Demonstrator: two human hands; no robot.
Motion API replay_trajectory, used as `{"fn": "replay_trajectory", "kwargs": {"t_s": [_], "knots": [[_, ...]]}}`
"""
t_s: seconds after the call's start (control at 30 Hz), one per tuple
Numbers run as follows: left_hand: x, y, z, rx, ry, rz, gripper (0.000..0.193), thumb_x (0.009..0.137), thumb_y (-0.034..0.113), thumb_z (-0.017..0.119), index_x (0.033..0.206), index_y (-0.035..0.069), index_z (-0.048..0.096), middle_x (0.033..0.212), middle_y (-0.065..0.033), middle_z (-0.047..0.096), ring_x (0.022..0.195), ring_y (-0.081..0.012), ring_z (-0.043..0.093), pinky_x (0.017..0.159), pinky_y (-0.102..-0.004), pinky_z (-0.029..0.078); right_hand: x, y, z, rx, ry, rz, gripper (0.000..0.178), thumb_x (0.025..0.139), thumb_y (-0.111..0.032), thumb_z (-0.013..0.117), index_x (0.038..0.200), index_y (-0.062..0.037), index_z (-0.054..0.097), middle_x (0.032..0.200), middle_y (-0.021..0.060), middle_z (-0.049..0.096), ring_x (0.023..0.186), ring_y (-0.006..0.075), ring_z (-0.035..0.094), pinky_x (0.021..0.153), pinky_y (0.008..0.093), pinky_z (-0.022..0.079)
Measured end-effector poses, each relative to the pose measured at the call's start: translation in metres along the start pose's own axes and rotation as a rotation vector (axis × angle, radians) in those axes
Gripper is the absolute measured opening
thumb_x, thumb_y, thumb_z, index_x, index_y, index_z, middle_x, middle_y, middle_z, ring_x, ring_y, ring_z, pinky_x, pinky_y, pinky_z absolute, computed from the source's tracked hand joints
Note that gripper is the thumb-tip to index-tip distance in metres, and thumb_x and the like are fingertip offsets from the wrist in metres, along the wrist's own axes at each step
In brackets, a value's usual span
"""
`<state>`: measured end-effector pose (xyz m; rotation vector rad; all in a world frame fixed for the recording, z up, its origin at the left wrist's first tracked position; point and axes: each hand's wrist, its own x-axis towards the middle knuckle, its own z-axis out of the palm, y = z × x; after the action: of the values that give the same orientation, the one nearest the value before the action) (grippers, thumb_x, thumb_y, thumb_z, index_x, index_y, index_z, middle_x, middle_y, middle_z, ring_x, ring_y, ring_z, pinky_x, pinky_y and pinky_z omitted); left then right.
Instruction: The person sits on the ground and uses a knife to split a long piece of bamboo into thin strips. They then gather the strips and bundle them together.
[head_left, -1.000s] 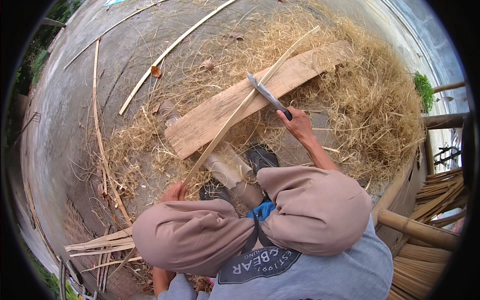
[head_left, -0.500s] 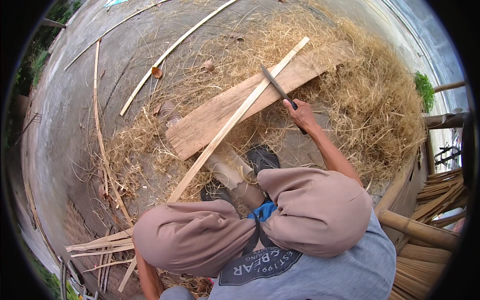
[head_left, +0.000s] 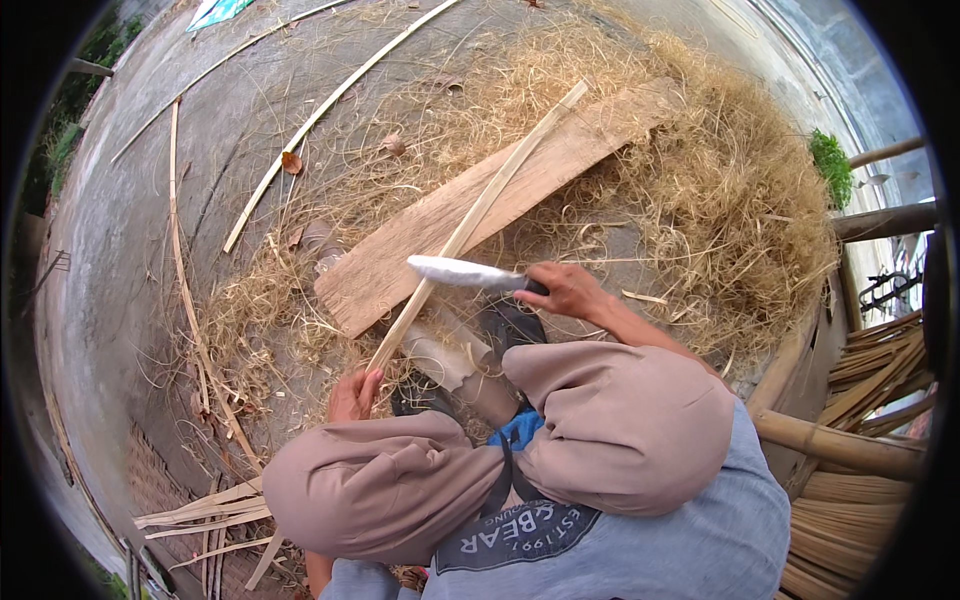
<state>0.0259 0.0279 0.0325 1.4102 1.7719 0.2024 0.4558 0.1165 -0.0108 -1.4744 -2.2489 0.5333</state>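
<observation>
A long pale strip, seemingly split bamboo, lies slantwise over a wide wooden board. Around the strip's near end, beside my left knee, the fingers of my left hand are closed. My right hand grips the dark handle of a knife. Its broad, bright blade points left and crosses the strip near the board's lower edge; whether it touches the strip I cannot tell. Under the board's near side runs a thick bamboo pole, between my feet.
Curly shavings are heaped around the board, deepest at the right. Longer strips lie on the concrete floor at the left. Several split pieces rest by my left knee. A bamboo rail and bundled slats stand close on my right.
The knife has swung from the strip's far part toward me, its blade turning to point left. My left hand has come into view from behind my knee and now holds the strip's near end.
</observation>
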Motion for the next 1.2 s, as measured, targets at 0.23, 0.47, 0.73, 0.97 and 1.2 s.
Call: {"fn": "replay_trajectory", "kwargs": {"t_s": [0.23, 0.47, 0.73, 0.97, 1.2], "knots": [[-0.042, -0.112, -0.025, -0.216, -0.136, -0.263, 0.034, 0.097, 0.035, 0.071, 0.097, 0.002, 0.073, 0.065, -0.0031, 0.058, 0.06, -0.0109, 0.049, 0.054, -0.0318, 0.037, 0.042, 0.042, -0.027, 0.005, 0.016, 0.345, 0.051, 0.097, -0.054, 0.063, 0.081, -0.0055, 0.059, 0.068, 0.0146, 0.064, 0.065, 0.033, 0.066, 0.058, 0.0472, 0.051], [-0.042, -0.085, -0.024, -0.19, -0.037, -0.183, 0.032, 0.096, 0.035, 0.072, 0.1, 0.002, 0.074, 0.066, -0.004, 0.058, 0.061, -0.0119, 0.049, 0.055, -0.0322, 0.038, 0.061, 0.064, -0.033, 0.038, 0.041, 0.606, 0.055, 0.095, -0.058, 0.063, 0.082, -0.0054, 0.057, 0.073, 0.0173, 0.065, 0.071, 0.0355, 0.069, 0.063, 0.0488, 0.053], [-0.045, -0.089, -0.023, -0.194, 0.002, -0.187, 0.031, 0.095, 0.034, 0.073, 0.103, 0.003, 0.074, 0.067, -0.0051, 0.059, 0.062, -0.0132, 0.051, 0.057, -0.0327, 0.039, 0.064, 0.078, -0.033, 0.005, -0.003, 0.558, 0.051, 0.096, -0.056, 0.062, 0.085, -0.0063, 0.058, 0.074, 0.0182, 0.066, 0.072, 0.0365, 0.069, 0.064, 0.0484, 0.055], [-0.052, -0.097, -0.026, -0.21, 0.03, -0.207, 0.031, 0.094, 0.033, 0.074, 0.106, 0.004, 0.074, 0.068, -0.0061, 0.059, 0.063, -0.0142, 0.051, 0.058, -0.0332, 0.039, 0.061, 0.07, -0.032, 0.002, 0.05, 0.538, 0.053, 0.097, -0.055, 0.062, 0.087, -0.0036, 0.059, 0.072, 0.0187, 0.065, 0.067, 0.0351, 0.068, 0.061, 0.0488, 0.053], [-0.059, -0.111, -0.03, -0.22, 0.049, -0.238, 0.031, 0.094, 0.032, 0.075, 0.108, 0.005, 0.075, 0.069, -0.0071, 0.06, 0.064, -0.0153, 0.052, 0.059, -0.0336, 0.04, 0.055, 0.103, -0.051, -0.036, 0.163, 0.546, 0.053, 0.1, -0.055, 0.058, 0.081, -0.0052, 0.057, 0.058, 0.0091, 0.057, 0.052, 0.0238, 0.057, 0.049, 0.0431, 0.046]]}}
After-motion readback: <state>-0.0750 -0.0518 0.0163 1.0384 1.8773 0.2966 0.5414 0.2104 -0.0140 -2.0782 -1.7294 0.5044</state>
